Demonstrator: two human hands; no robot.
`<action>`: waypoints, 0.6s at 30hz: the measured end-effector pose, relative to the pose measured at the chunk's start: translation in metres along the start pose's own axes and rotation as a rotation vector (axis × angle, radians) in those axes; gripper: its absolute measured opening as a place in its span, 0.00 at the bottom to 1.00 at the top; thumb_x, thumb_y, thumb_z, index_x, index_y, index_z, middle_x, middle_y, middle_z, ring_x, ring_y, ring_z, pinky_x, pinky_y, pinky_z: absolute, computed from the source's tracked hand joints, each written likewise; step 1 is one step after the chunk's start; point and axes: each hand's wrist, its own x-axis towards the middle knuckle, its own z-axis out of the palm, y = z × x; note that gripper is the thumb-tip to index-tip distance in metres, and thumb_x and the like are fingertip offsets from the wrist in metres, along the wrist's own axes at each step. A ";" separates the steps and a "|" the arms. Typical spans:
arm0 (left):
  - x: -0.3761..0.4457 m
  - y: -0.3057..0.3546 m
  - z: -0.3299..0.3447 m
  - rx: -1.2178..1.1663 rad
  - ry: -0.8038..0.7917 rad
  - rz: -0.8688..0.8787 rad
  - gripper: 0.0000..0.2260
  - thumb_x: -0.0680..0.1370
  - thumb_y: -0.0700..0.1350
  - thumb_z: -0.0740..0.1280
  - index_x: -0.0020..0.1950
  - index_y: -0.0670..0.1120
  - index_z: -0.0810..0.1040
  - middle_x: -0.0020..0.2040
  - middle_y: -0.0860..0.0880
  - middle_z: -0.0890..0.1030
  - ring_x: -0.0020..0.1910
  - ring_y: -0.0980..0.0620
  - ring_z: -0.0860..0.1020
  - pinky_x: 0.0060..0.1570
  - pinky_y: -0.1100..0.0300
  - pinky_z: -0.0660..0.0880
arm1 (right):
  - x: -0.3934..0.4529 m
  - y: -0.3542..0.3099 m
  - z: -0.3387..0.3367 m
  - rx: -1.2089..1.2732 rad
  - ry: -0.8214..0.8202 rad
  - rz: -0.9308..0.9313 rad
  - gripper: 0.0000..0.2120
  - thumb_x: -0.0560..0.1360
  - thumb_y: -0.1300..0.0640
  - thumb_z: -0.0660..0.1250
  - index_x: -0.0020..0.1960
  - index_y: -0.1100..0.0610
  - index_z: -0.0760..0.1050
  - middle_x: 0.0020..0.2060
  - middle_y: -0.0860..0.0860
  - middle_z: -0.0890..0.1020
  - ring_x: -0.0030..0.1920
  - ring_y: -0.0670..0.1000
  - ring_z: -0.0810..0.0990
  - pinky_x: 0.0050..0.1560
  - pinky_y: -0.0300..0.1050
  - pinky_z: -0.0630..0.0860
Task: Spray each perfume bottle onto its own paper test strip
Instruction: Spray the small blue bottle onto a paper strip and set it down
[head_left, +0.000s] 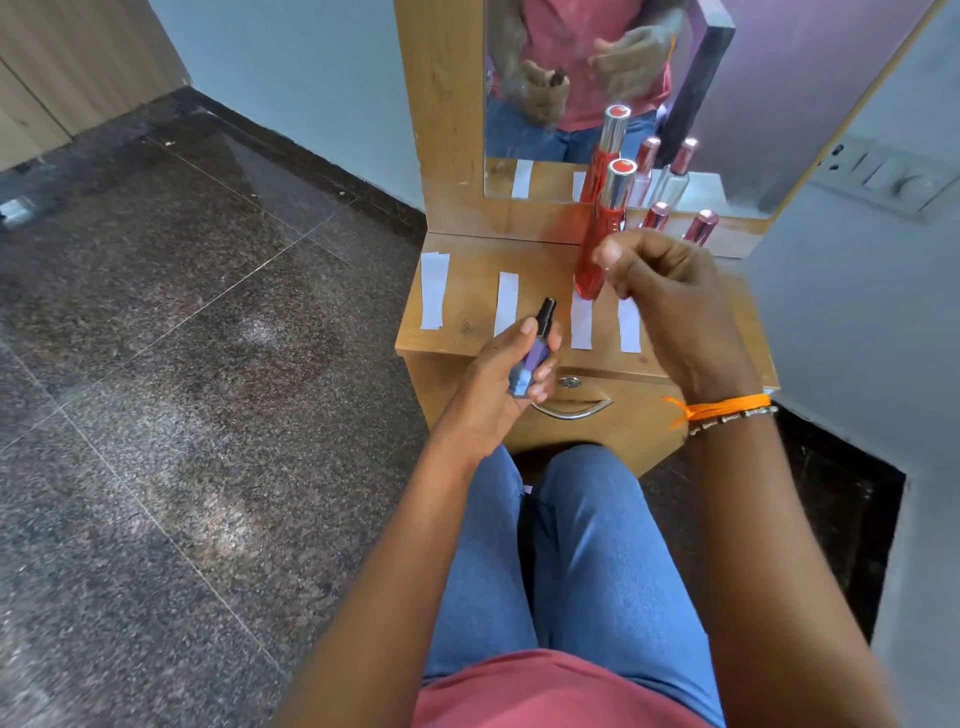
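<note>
small wooden dressing table (467, 312) with a mirror (571, 78) at its far side, set in a corner between pale walls. four white paper test strips lie in a row on the tabletop: far-left strip (434, 290), second strip (506, 301), third strip (581, 325), fourth strip (629, 326), the last partly covered by the right hand.

left hand (511, 371) is curled round a small blue-purple perfume bottle with a black spray nozzle (532, 353), held above the table's near edge, nozzle tilted toward the second strip. index fingertip lies beside the nozzle base.

right hand (660, 280) hovers above the third and fourth strips, fingers curled in; whether it pinches anything cannot be told. orange thread and a beaded bracelet (727, 410) circle its wrist.

tall red perfume bottle with a silver cap (605, 228) stands upright at the far end of the third strip, just behind the right hand's knuckles. two bottles with pink metallic caps (704, 226) stand near the mirror, mostly hidden by that hand.

drawer below has a metal handle (571, 410) and a keyhole. a switch plate (893, 176) sits on the right wall. dark speckled stone floor (182, 364) on the left. no lettering legible on any bottle.
</note>
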 end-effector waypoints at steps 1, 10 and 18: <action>-0.001 -0.001 -0.002 0.017 0.021 0.012 0.16 0.81 0.48 0.54 0.38 0.52 0.78 0.35 0.54 0.73 0.29 0.59 0.67 0.32 0.66 0.63 | 0.001 0.001 -0.003 -0.083 0.000 -0.014 0.04 0.75 0.65 0.66 0.45 0.64 0.79 0.34 0.48 0.79 0.33 0.39 0.73 0.38 0.31 0.70; 0.007 0.001 -0.015 0.304 0.258 0.155 0.11 0.77 0.47 0.59 0.53 0.56 0.79 0.58 0.48 0.74 0.43 0.59 0.72 0.52 0.63 0.68 | 0.003 0.066 0.037 -0.693 0.048 -0.094 0.14 0.69 0.73 0.61 0.52 0.64 0.77 0.43 0.61 0.81 0.44 0.60 0.78 0.46 0.54 0.75; 0.014 0.008 -0.018 0.445 0.350 0.228 0.11 0.78 0.36 0.62 0.55 0.49 0.77 0.54 0.49 0.79 0.51 0.57 0.76 0.54 0.68 0.71 | -0.007 0.069 0.039 -0.719 0.126 -0.168 0.17 0.72 0.69 0.63 0.61 0.63 0.71 0.54 0.59 0.78 0.54 0.59 0.76 0.52 0.49 0.73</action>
